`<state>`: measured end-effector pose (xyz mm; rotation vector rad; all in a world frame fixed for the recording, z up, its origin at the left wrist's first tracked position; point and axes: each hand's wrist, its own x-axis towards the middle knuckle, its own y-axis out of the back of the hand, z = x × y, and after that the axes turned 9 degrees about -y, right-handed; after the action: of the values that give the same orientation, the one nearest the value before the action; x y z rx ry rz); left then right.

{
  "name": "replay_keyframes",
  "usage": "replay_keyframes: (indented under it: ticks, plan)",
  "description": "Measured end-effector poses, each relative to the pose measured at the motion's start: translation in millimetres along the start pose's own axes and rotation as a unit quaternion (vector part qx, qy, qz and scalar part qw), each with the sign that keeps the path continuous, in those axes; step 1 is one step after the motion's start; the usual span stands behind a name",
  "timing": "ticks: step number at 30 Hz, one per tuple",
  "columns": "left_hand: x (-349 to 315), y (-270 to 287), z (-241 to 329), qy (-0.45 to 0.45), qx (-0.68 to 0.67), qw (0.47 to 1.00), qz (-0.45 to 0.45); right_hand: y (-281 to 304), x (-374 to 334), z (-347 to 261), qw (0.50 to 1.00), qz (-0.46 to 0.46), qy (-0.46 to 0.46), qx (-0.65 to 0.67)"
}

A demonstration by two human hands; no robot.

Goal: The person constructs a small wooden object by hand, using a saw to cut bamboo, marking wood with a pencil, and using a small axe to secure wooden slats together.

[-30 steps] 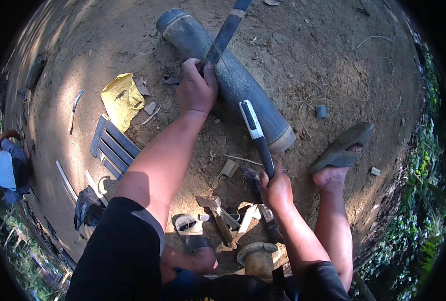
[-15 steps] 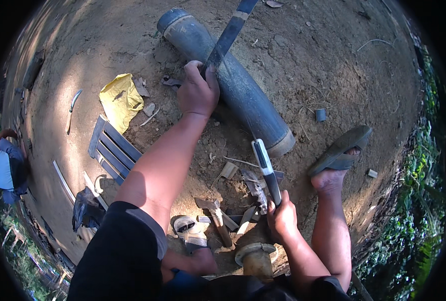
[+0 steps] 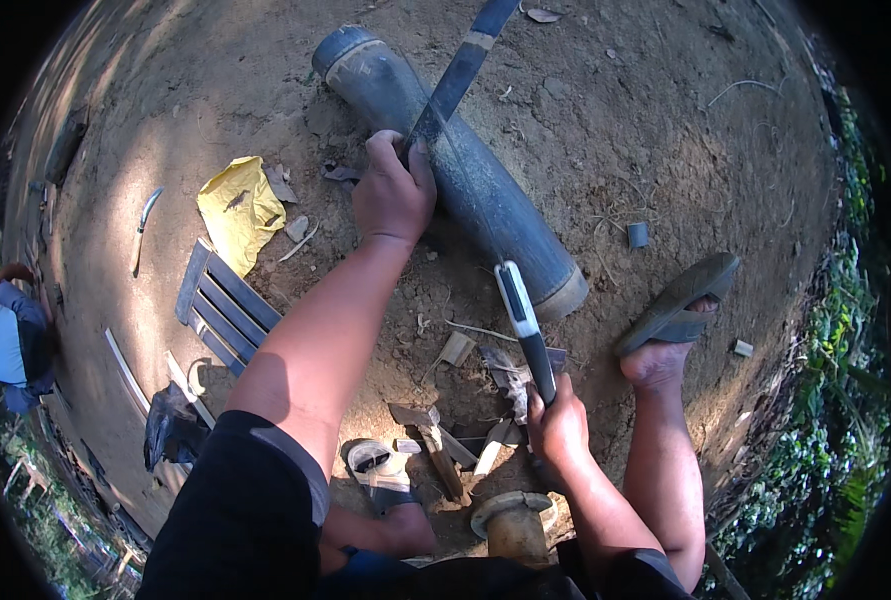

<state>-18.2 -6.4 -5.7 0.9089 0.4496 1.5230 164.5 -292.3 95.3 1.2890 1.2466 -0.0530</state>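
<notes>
On the bare earth ground (image 3: 665, 130), a long dark grey-blue cylindrical tube (image 3: 485, 200) is laid diagonally, its capped end toward the upper left and its pale-rimmed open end toward the lower right. Across the upper part of this tube, a long flat dark strip with pale bands (image 3: 460, 70) is positioned, slanting up toward the top edge of the view. The lower end of the strip is gripped by the left hand (image 3: 393, 192), whose fingers are closed around it; the hand is rested against the side of the tube.

A knife with a white-and-dark blade (image 3: 525, 335) is held upright in the right hand (image 3: 557, 428), which is closed firmly on the handle. The blade tip is located just beside the open end of the tube; contact cannot be determined. Beneath the right hand, a short upright bamboo stump (image 3: 513, 520) is seen, with pale wood chips and offcuts (image 3: 445, 440) scattered near it.

A bare foot (image 3: 655, 362) is tilted up on a dark rubber sandal (image 3: 677, 302), to the right of the tube end. A second sandalled foot (image 3: 380, 470) is placed near the chips.

To the left, a crumpled yellow sheet (image 3: 237, 205) is found beside a dark slatted panel (image 3: 220, 305). A curved blade (image 3: 143, 225) lies well apart, further left. Another person in a pale blue top (image 3: 5, 340) is visible at the far left rim.
</notes>
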Motion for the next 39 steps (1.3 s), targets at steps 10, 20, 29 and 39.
replay_keyframes:
  ticks: [10, 20, 29, 39]
  plan:
    - [5, -5, 0, -0.006, -0.012, 1.0, 0.014, 5, -27, 12, 1.0, 0.028, -0.01, -0.01]
    - [1, 0, 4, 0.008, -0.022, 0.999, -0.022, -4, -52, 44, 0.999, 0.031, -0.031, 0.01]
    - [-20, -4, 11, -0.021, -0.005, 1.0, 0.009, -3, -48, 61, 0.999, 0.007, -0.02, 0.033]
    - [-8, -14, 15, 0.008, -0.003, 1.0, -0.015, 17, -39, 33, 1.0, 0.021, -0.018, 0.011]
